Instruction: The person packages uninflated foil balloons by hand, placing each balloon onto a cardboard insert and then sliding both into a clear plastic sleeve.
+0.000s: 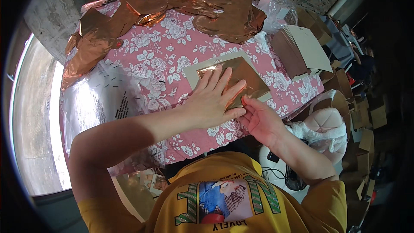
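A folded copper foil piece (254, 79), which looks like an uninflated balloon, lies on a beige card (192, 74) near the middle of the table. My left hand (211, 99) rests palm down over the foil's left part, fingers spread wide. At the foil's near edge, my right hand (263, 118) has its thumb and forefinger closed on a small orange-copper bit of the foil. The other fingers of that hand are curled, palm turned up. The card's edges show beyond the foil on several sides.
More flat copper foil balloons (230, 15) are heaped along the table's far side and far left (88, 54). Clear plastic bags (97, 99) lie at the left. A stack of beige cards (308, 51) sits at the right, beside a pinkish cushioned seat (325, 123) and cardboard boxes (365, 142).
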{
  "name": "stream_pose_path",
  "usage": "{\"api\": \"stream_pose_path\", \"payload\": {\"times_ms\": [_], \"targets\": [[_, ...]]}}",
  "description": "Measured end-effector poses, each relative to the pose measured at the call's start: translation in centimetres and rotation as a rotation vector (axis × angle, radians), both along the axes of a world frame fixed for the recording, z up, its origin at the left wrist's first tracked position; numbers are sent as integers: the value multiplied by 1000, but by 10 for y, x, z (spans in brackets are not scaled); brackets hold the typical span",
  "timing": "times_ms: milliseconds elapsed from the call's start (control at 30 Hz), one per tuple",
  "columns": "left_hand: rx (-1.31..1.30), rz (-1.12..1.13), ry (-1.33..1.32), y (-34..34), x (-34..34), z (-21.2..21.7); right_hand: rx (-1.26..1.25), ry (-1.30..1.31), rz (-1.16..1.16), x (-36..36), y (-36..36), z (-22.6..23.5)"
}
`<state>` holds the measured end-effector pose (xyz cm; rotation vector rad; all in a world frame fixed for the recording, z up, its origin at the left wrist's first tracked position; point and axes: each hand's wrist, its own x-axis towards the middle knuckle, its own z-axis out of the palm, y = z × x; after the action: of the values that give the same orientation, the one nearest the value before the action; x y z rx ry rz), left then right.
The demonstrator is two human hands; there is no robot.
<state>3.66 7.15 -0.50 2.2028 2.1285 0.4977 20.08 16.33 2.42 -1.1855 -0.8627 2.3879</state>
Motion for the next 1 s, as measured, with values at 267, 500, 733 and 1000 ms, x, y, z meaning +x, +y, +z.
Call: {"api": "stream_pose_path", "payload": {"times_ms": [267,500,733,1000], "targets": [[25,-1,15,-1,1,-2,-19,-99,242,11,30,17],[3,7,70,0,2,-1,139,-228,424,30,47,36],[53,10,68,0,4,0,1702,-411,469,29,63,24],[12,2,100,0,5,9,2084,-298,785,-11,95,-15]]}}
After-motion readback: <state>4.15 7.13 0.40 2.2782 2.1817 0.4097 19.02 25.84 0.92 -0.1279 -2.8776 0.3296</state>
